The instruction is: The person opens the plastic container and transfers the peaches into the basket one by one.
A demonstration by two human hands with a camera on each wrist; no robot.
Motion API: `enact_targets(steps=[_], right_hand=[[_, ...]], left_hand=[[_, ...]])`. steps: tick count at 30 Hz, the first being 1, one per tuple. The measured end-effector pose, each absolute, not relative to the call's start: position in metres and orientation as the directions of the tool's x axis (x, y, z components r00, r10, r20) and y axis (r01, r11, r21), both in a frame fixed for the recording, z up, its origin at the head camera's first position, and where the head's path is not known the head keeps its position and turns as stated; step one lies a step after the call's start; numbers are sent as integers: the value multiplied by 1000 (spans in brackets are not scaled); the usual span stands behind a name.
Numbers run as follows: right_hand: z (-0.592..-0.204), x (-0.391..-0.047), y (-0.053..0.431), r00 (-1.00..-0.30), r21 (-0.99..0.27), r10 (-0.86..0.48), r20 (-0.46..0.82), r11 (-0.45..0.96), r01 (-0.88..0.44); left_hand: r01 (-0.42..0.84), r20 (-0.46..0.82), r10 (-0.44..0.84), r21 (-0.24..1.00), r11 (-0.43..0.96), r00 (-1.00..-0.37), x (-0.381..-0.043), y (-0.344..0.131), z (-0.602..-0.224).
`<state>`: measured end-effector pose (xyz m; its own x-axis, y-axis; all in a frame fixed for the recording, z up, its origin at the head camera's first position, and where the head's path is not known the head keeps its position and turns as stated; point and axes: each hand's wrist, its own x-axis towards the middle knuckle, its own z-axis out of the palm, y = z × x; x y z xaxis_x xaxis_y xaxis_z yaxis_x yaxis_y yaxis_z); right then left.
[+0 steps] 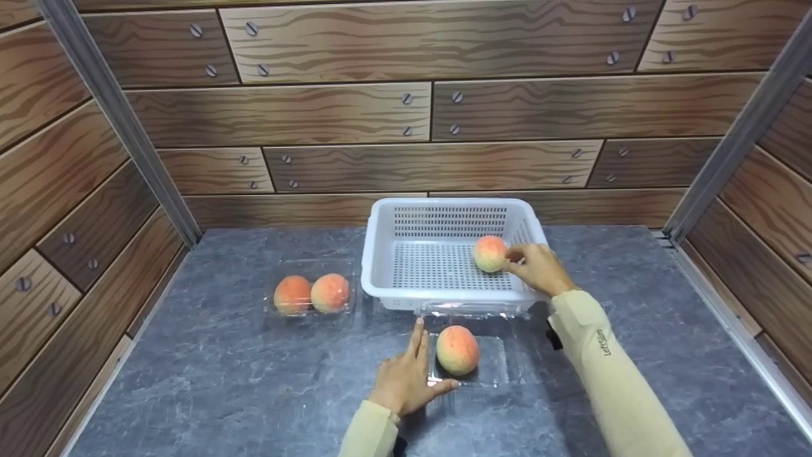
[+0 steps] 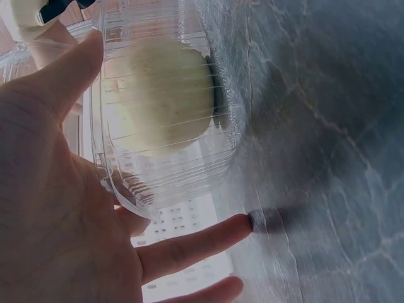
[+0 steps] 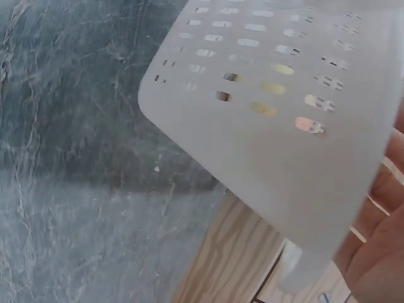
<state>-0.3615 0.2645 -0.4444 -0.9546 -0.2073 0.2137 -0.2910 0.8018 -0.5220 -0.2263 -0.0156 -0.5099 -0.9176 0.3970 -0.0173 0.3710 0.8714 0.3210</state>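
Right hand point(image 1: 538, 269) pinches a peach point(image 1: 489, 254) at the basket's point(image 1: 412, 294) three o'clock; left hand point(image 1: 402, 378), fingers point(image 1: 418, 336) straight, touches the box point(image 1: 493, 360) at eight

Head view bright, tabletop point(image 1: 222, 381) shadows soft; 2 wrist views hazy.

Peach point(image 1: 489, 254) in basket point(image 1: 444, 294), clamshell point(image 1: 493, 360) before basket

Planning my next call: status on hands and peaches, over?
Right hand at peach in basket, grip unclear. Left hand touches open box, another peach inside. No obstruction seen.
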Motion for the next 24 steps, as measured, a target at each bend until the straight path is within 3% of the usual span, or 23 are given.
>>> enact_targets(steps=[13,24], right_hand=[[-438,-348,270,-917,-480,-192,349,804,-351],[-432,-333,269,-925,-487,-155,348,813,-319]], left_hand=[[372,-22,398,310,875,-917,-225,-15,-510],[378,-23,401,290,879,-916,-225,-15,-510]])
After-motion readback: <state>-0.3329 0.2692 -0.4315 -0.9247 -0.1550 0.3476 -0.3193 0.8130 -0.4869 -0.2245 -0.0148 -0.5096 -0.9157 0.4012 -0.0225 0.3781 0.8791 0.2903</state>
